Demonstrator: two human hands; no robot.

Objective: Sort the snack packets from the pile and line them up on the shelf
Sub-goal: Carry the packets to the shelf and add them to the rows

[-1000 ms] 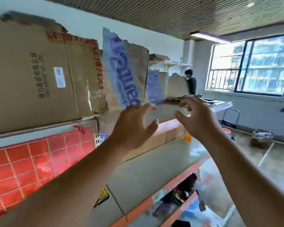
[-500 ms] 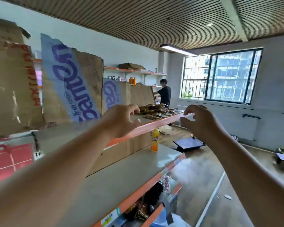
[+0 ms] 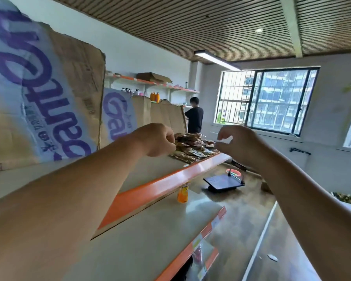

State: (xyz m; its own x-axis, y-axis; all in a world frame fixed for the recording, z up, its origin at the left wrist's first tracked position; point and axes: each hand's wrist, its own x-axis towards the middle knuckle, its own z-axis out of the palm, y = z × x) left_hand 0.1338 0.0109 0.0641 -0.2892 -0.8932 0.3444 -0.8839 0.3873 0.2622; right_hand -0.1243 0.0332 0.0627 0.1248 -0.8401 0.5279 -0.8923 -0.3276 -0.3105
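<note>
Our left hand (image 3: 158, 141) sits curled at the near edge of the pile of snack packets (image 3: 193, 148), fingers folded under so that we cannot tell whether it has a packet pinched yet; it touches the pile's rim at most. Our right hand (image 3: 238, 146) hovers just off the front edge of the upper shelf (image 3: 166, 178), half open, thumb and fingers bent toward each other, holding nothing.

Largest first: the cardboard sheets (image 3: 45, 102) stand along the back edge of the upper shelf, leaving a bare strip of board in front of them. That strip, between us and the pile, is where we judge the row should go. The pile lies toward the far end, against the orange front lip. On the lower shelf (image 3: 160, 230) an orange bottle (image 3: 182, 194) stands alone.

To do this step well, we should lift one packet off the top, not drag from beneath, since the glossy brown packets overlap and would likely slide toward the lip. We steady the heap with the right hand while the left pulls one free.
</note>
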